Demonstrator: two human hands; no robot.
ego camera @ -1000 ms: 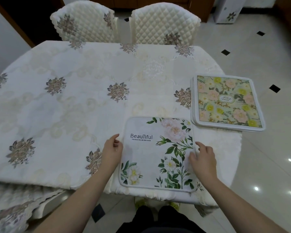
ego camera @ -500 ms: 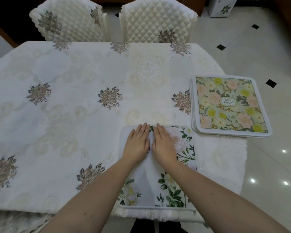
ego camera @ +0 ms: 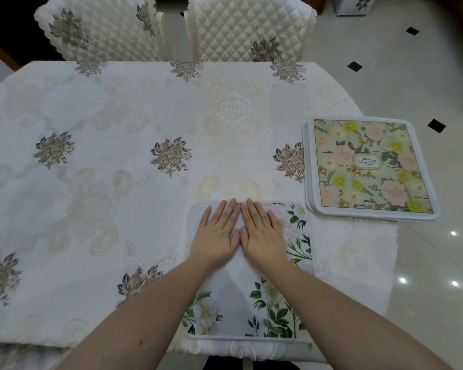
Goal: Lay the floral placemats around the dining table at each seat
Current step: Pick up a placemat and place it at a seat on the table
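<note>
Placemat (ego camera: 247, 313) with white flowers and green leaves lies flat at the near edge of the table (ego camera: 123, 198), right in front of the person. Both hands rest on its far half with fingers straight and flat, holding nothing. The left hand (ego camera: 217, 236) and the right hand (ego camera: 262, 233) lie side by side, and their thumbs touch in the middle. To the right, near the table's right edge, sits a stack of placemats (ego camera: 369, 166) with pink and yellow flowers on top. Across the table stand two white padded chairs (ego camera: 249, 28).
</note>
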